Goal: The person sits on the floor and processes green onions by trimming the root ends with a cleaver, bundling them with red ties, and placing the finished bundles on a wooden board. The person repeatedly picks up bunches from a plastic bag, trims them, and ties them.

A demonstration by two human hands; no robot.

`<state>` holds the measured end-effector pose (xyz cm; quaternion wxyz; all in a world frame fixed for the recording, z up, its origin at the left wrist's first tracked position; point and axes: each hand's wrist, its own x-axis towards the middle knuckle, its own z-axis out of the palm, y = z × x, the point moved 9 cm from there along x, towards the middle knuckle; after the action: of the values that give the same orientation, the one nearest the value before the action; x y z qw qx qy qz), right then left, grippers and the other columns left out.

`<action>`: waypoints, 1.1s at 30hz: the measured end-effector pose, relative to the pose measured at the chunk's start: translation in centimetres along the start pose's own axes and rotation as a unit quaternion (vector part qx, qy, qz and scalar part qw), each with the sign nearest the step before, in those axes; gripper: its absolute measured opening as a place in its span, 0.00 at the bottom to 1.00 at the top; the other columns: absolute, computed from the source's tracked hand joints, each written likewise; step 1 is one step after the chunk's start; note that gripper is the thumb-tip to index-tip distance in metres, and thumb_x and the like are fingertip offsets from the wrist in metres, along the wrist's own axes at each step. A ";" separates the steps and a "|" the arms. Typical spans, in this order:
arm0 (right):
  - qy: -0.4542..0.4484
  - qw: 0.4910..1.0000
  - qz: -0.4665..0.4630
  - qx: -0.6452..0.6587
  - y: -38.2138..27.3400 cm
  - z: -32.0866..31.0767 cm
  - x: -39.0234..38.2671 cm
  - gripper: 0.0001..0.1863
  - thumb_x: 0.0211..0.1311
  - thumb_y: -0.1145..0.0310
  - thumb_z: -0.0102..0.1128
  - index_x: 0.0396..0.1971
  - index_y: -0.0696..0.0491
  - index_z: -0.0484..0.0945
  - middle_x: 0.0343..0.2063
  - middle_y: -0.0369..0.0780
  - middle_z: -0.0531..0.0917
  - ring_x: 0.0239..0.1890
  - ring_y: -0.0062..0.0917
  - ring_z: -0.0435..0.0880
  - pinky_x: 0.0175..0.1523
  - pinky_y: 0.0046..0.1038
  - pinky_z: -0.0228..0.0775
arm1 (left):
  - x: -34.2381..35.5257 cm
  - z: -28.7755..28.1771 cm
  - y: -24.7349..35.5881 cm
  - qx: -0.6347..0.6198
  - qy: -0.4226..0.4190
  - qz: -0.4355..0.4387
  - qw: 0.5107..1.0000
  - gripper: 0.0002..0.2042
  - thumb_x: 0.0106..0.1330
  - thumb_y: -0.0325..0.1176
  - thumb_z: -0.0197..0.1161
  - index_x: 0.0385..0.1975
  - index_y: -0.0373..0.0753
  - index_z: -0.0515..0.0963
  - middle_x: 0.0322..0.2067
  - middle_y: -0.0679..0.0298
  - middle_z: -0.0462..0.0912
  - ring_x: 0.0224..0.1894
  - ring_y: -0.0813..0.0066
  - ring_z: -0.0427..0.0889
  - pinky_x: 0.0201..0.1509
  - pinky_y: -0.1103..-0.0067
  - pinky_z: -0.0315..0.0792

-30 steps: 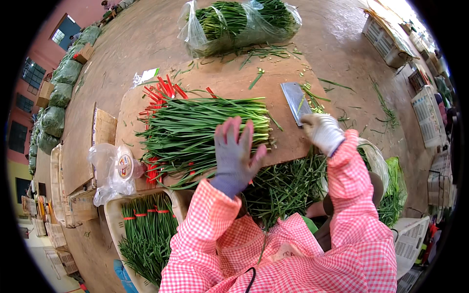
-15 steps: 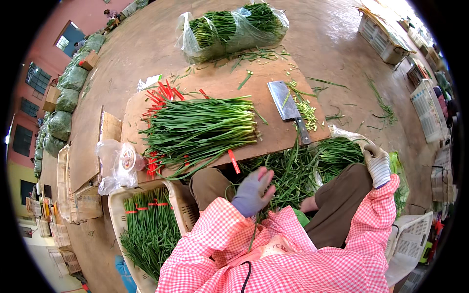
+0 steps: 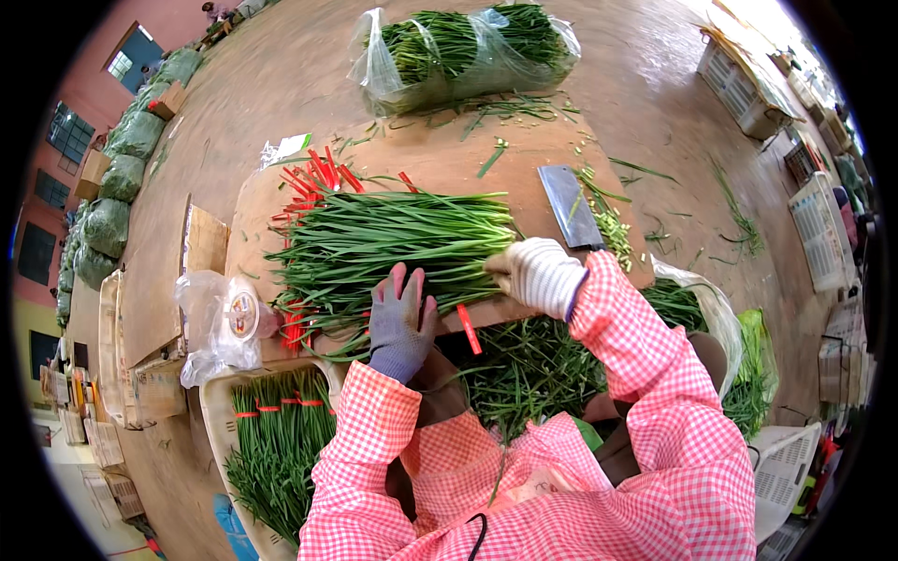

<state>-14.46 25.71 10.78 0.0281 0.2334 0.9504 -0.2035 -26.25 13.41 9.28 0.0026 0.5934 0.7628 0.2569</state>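
A heap of garlic chives [image 3: 393, 238] lies across the wooden board [image 3: 561, 136], pale stem ends to the right. My left hand [image 3: 402, 323], in a grey glove with pinkish fingertips, rests with spread fingers on the heap's near edge. At the stem ends my right hand [image 3: 538, 276], in a white striped glove, has its fingers bent together on a few stems; its fingertips are partly hidden. A cleaver [image 3: 569, 206] lies right of the heap, its handle mostly behind my right sleeve. Red ties [image 3: 313, 182] are scattered by the leaf tips, and one red tie [image 3: 469, 329] hangs over the board's front edge.
A plastic crate [image 3: 217, 411] at the lower left holds tied chive bundles [image 3: 285, 449]. Loose chives [image 3: 533, 369] pile below the board. Beyond it stands a clear bag of chives [image 3: 468, 61]. A plastic bag with a round tub [image 3: 245, 313] sits at the left corner.
My left hand has moved up and left from above my lap onto the chives. My right hand has come from my right knee to the stem ends. The view has shifted slightly.
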 end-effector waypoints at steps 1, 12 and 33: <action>0.005 1.000 -0.003 -0.002 -0.3 -0.4 1.1 0.12 0.53 0.67 0.53 0.37 0.50 0.79 0.25 0.46 0.81 0.30 0.43 0.81 0.36 0.40 0.73 | 0.5 -0.5 -0.2 0.003 0.015 0.002 1.000 0.21 0.58 0.32 0.60 0.53 0.38 0.70 0.54 0.50 0.68 0.54 0.47 0.66 0.57 0.62 0.63; 0.042 0.998 0.042 0.003 1.2 -0.8 6.3 0.21 0.53 0.64 0.52 0.49 0.53 0.75 0.27 0.50 0.81 0.32 0.42 0.82 0.38 0.39 0.73 | 0.1 0.1 -0.5 0.040 -0.033 0.015 0.999 0.27 0.56 0.37 0.61 0.57 0.38 0.67 0.57 0.43 0.63 0.57 0.44 0.62 0.60 0.60 0.60; 0.093 0.992 -0.075 0.039 -5.5 -1.8 6.9 0.13 0.54 0.60 0.56 0.33 0.53 0.80 0.26 0.48 0.80 0.31 0.44 0.80 0.37 0.40 0.73 | -2.7 -1.4 -1.6 -0.039 -0.017 -0.017 0.999 0.26 0.58 0.38 0.61 0.56 0.37 0.67 0.55 0.48 0.67 0.55 0.48 0.67 0.57 0.62 0.64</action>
<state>-23.03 24.95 13.44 -0.0847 0.1802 0.9552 -0.2190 -27.32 10.17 9.01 0.0433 0.5838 0.7624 0.2758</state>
